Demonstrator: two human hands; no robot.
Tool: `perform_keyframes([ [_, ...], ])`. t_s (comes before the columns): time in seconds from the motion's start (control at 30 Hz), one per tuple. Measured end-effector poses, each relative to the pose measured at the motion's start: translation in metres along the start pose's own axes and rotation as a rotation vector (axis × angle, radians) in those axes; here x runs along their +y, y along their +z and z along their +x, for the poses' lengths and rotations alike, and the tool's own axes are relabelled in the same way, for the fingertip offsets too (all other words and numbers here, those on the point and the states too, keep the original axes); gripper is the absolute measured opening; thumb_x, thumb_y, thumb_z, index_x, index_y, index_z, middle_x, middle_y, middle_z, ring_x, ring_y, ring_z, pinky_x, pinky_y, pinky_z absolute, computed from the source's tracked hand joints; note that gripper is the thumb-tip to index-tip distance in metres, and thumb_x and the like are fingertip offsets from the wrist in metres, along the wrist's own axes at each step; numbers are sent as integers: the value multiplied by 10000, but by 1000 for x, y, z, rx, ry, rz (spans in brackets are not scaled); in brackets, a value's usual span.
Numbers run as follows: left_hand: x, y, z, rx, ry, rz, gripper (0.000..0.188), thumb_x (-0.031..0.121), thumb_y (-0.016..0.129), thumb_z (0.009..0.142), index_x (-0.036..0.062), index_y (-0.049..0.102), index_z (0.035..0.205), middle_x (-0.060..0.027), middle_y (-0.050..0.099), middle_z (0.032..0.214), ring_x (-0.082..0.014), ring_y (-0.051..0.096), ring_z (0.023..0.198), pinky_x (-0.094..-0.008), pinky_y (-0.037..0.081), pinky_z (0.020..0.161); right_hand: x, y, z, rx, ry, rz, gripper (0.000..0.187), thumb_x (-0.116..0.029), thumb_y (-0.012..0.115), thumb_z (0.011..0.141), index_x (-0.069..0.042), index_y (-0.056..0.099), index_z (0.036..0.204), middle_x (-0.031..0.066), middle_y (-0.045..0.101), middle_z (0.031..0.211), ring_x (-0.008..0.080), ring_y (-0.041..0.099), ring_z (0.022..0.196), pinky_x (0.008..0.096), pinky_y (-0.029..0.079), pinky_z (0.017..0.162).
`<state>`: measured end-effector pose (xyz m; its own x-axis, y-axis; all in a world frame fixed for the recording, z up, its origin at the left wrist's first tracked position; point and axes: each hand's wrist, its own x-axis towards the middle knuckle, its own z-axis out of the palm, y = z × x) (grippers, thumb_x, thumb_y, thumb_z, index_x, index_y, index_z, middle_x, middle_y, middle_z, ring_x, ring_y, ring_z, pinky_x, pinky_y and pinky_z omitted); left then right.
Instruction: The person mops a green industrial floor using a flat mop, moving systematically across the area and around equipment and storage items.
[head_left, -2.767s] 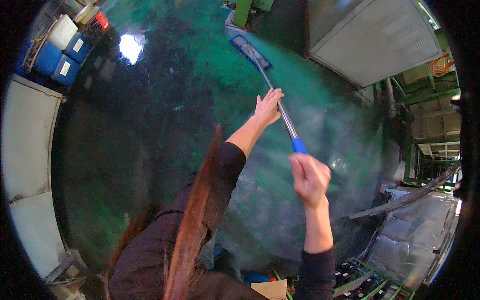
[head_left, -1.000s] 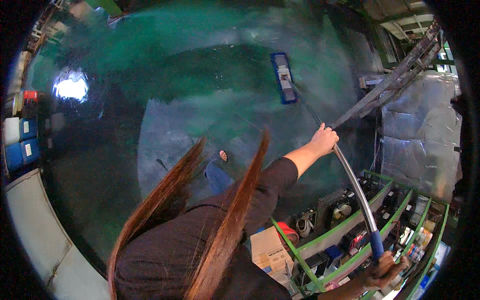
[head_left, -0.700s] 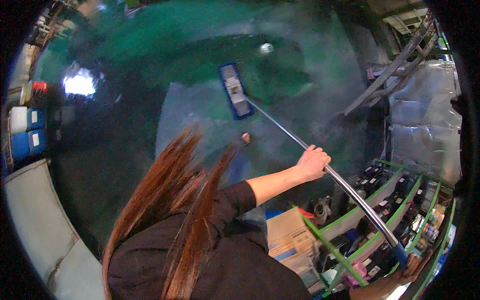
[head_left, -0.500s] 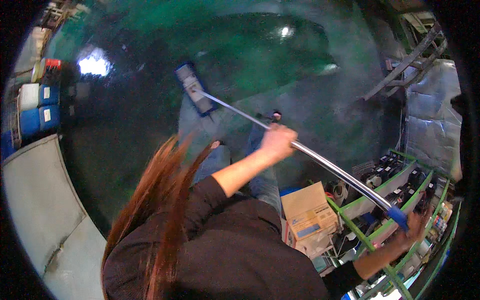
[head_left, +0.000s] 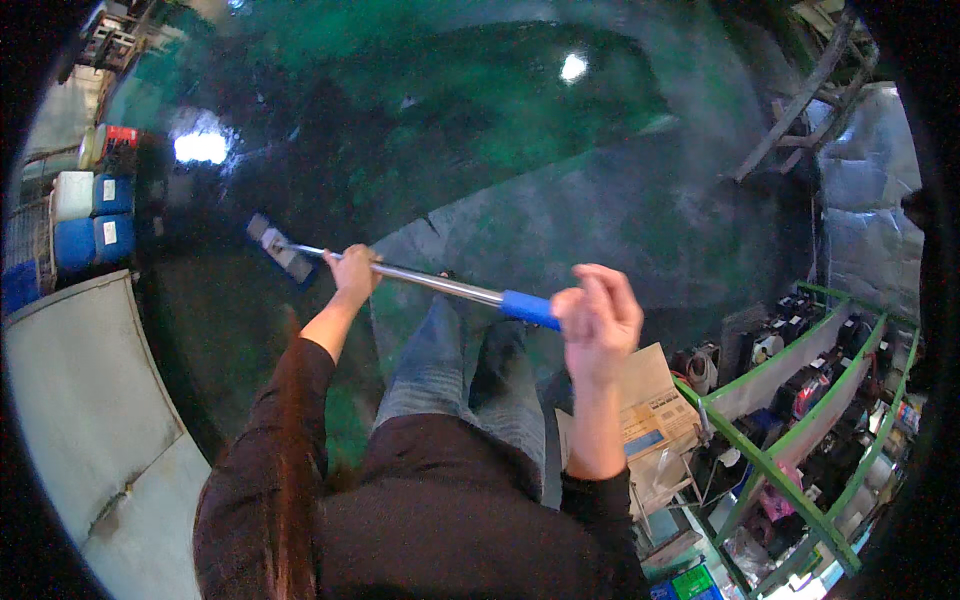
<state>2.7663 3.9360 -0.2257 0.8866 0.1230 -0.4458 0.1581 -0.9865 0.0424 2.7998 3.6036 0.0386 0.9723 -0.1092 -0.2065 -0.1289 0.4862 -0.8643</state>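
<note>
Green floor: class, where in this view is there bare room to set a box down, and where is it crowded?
Bare: the wide green floor ahead, beyond the mop head and its metal pole. Crowded: the green rack and cardboard box by the right hand; blue and white containers line the left edge near the left hand.

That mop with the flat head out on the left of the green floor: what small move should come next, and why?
Probably a pull of the flat mop head back rightward across the wet green floor. It sits far out to the person's left, with the left hand extended along the metal handle and the right hand at the blue grip, so little outward reach seems to remain.
</note>
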Motion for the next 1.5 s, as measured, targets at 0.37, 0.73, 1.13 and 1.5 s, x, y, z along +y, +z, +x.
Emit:
perform_keyframes([
  [0.37, 347, -48, -22, 54, 673, -166, 142, 254, 683, 650, 184, 618, 754, 4, 567, 873, -216, 560, 967, -712, 183, 952, -191, -224, -139, 369, -568, -361, 170, -130, 401, 945, 12, 483, 990, -62, 281, 435, 35, 248, 354, 229, 254, 424],
  [0.73, 705, -25, -118, 77, 1163, -558, 122, 199, 680, 661, 150, 591, 729, -22, 524, 768, -206, 547, 946, -700, 222, 942, -299, -289, -274, 839, -882, -829, 233, -151, 431, 928, 7, 533, 1065, -55, 254, 482, 66, 230, 433, 259, 273, 556],
  [1.13, 674, -14, -187, 51, 1286, -663, 153, 155, 666, 661, 113, 557, 760, -34, 572, 820, -235, 541, 965, -533, 355, 943, -294, -274, -345, 1054, -791, -876, 469, -170, 373, 909, 49, 313, 1319, -32, 366, 517, 115, 359, 514, 295, 348, 634],
  [1.5, 235, 10, -292, 228, 922, -782, 230, 250, 656, 722, 90, 505, 656, -91, 534, 672, -304, 547, 734, -427, 412, 688, -249, -162, -403, 590, -327, -678, 626, -342, 606, 824, -16, 372, 1303, -18, 453, 624, 110, 493, 613, 279, 450, 600],
])
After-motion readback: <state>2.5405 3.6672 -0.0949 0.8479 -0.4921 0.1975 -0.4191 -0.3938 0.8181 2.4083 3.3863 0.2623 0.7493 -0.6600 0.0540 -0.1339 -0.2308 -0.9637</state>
